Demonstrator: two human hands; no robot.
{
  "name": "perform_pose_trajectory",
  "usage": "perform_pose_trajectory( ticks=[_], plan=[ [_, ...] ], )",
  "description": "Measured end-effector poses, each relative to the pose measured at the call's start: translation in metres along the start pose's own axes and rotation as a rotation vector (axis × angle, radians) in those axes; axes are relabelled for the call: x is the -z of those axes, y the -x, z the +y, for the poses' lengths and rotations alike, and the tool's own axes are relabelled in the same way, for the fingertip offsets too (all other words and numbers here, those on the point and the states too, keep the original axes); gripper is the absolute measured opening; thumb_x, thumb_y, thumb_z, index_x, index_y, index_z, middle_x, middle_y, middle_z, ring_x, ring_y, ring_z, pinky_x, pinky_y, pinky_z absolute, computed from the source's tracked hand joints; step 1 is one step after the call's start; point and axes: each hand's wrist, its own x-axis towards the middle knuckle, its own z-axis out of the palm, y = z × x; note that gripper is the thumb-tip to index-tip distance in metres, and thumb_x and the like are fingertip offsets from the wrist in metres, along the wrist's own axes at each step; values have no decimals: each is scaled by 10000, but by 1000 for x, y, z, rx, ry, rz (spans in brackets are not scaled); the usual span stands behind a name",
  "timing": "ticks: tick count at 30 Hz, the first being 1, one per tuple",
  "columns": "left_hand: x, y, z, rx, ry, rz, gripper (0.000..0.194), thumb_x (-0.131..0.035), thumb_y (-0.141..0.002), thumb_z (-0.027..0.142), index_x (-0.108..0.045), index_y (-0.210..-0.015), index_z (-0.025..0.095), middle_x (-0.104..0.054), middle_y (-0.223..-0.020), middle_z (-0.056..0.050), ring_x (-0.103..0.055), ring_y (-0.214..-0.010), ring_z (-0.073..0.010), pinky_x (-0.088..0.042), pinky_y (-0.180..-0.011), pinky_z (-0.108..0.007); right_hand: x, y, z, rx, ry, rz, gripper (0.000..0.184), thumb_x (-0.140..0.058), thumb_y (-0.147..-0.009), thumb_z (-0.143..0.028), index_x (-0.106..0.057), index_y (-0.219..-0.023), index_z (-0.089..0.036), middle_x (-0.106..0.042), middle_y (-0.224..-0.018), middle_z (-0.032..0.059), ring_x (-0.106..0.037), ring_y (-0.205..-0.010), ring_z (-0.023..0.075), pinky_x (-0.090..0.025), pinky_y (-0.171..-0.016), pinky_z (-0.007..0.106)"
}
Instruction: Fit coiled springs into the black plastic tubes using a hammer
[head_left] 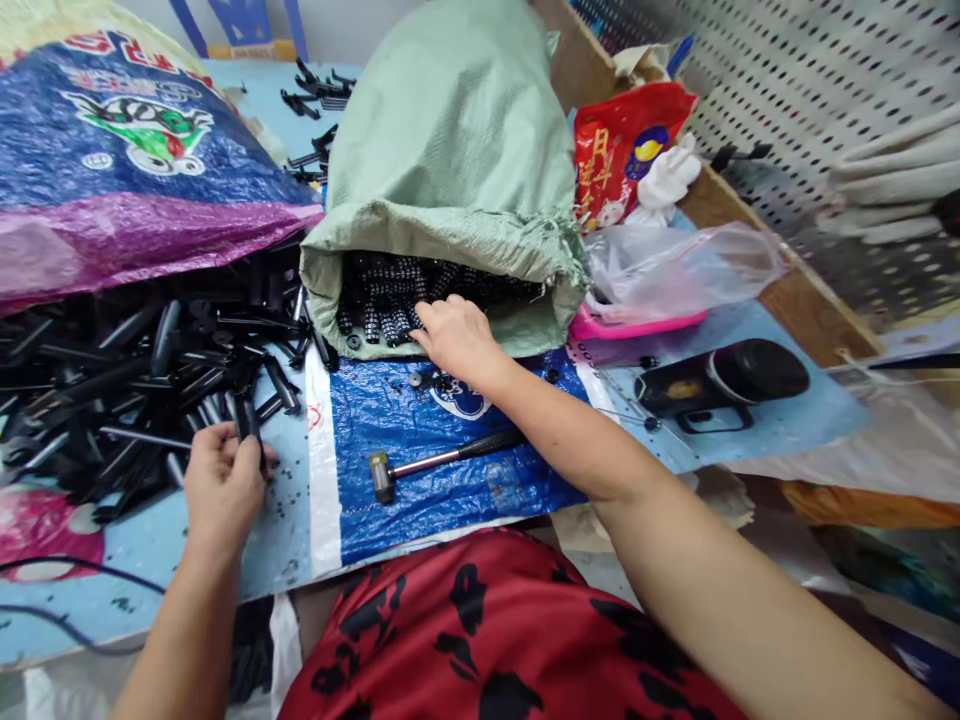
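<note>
My left hand [225, 480] is closed around a black plastic tube-like piece [246, 420] at the right edge of a heap of similar black pieces [135, 390]. My right hand [457, 338] reaches to the mouth of a pale green woven sack [450, 130]. Its thumb and forefinger close at the edge of the black pieces with white-dotted surfaces [386, 290] inside; the other fingers are partly hidden. Below the sack a small hammer [442, 460] with a black grip lies on a blue plastic sheet [375, 520].
A blue and purple printed sack [150, 220] lies behind the heap. To the right are a black lidded mug [690, 385], a pink tray [645, 326], a clear plastic bag [682, 270] and a red packet [626, 150]. A wooden edge [795, 270] borders the perforated panel [810, 70].
</note>
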Motion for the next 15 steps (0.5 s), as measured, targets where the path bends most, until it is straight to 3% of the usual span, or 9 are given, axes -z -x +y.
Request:
perform_pose_trajectory(
  ticks=[4, 7, 10, 13, 15],
  plan=[
    [-6, 10, 7, 140, 393, -34, 191, -675, -744, 205, -541, -874, 244, -673, -601, 72, -525, -490, -142, -422, -463, -232, -3, -3, 5, -79, -12, -22, 236, -605, -1025, -292, -718, -1171, -145, -762, -1060, 163, -618, -1006, 310, -459, -851, 408],
    [-17, 14, 8, 164, 483, -109, 222, -751, -758, 244, -579, -896, 226, -616, -544, 52, -466, -414, -123, -365, -400, -213, -3, 2, 15, -157, -53, 26, 282, -594, -1024, -316, -737, -1224, -178, -778, -1036, 133, -638, -960, 293, -473, -840, 399],
    [-28, 18, 8, 104, 504, -190, 327, -792, -784, 295, -623, -1051, 213, -686, -638, 24, -525, -437, -129, -422, -423, -223, -1, 17, 28, -180, -130, 95, 302, -596, -1013, -309, -748, -1245, -190, -795, -1090, 117, -665, -958, 275, -502, -882, 404],
    [-34, 23, 10, 91, 517, -234, 290, -772, -775, 264, -617, -1011, 202, -736, -753, 0, -568, -483, -125, -446, -449, -224, -3, 47, 37, -171, -412, 245, 325, -619, -992, -357, -746, -1242, -192, -795, -1126, 101, -686, -924, 241, -541, -908, 408],
    [-40, 28, 14, 93, 513, -253, 246, -768, -779, 280, -607, -945, 195, -716, -724, 10, -544, -470, -114, -420, -440, -217, -9, 72, 35, -189, -774, 290, 404, -647, -967, -466, -722, -1251, -189, -787, -1086, 95, -693, -859, 214, -573, -855, 390]
  ],
)
